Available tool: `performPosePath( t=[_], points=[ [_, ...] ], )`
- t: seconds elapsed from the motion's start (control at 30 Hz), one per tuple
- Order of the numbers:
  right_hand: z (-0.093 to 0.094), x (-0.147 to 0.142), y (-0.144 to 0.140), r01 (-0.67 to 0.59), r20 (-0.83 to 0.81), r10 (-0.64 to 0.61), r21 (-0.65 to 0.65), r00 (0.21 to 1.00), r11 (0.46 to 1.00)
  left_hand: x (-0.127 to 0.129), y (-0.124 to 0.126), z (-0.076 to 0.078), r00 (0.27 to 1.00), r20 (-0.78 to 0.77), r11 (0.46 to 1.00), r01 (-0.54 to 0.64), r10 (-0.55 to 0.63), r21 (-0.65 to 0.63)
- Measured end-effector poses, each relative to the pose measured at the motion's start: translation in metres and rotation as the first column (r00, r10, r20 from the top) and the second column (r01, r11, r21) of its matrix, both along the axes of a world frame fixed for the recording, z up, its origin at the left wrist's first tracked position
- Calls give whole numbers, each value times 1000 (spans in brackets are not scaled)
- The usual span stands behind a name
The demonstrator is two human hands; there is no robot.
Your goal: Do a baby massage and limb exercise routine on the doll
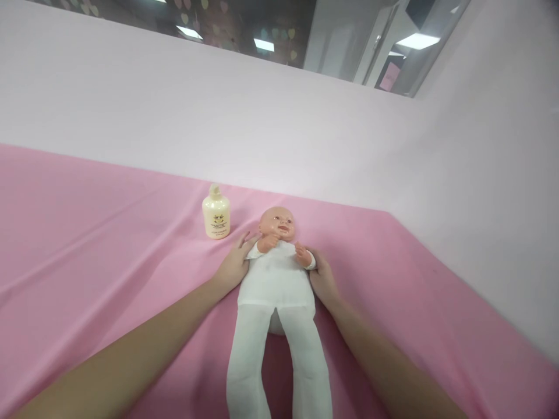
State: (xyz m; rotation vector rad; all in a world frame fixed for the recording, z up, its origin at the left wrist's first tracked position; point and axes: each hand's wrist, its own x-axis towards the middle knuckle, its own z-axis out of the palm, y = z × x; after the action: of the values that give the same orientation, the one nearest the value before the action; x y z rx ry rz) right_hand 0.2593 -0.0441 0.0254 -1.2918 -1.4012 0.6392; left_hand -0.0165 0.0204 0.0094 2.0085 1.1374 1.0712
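Head view is showing a cream bottle (216, 214) standing capped on the pink cloth (87, 233), its contents hidden. A doll (276, 279) in white is lying face-up, feet cut off at the near edge. The left hand (233, 265) is resting open against its shoulder; the right hand (323, 279) is pressing its other side, fingers probably tucked underneath.

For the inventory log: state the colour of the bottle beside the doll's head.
Pale cream-yellow bottle with a small dark printed label, clearest in the head view.
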Motion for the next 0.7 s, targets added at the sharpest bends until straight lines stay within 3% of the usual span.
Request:
performPosePath(
  t=[0.2,0.4,0.5,0.7],
  points=[
    [-7,7,6,70,-198,-90,-107,976,992,1,-1,6,991,126,999,-44,44,-1],
    [-19,17,15,130,-477,-226,-226,849,965,-1,2,5,922,337,968,-123,193,-218],
    [-18,17,15,149,-509,-262,-253,820,956,-1,4,4,876,411,948,-141,253,-284],
    [-16,18,13,167,-498,-283,-265,819,950,-2,7,2,824,461,933,-209,330,-294]
  ],
)
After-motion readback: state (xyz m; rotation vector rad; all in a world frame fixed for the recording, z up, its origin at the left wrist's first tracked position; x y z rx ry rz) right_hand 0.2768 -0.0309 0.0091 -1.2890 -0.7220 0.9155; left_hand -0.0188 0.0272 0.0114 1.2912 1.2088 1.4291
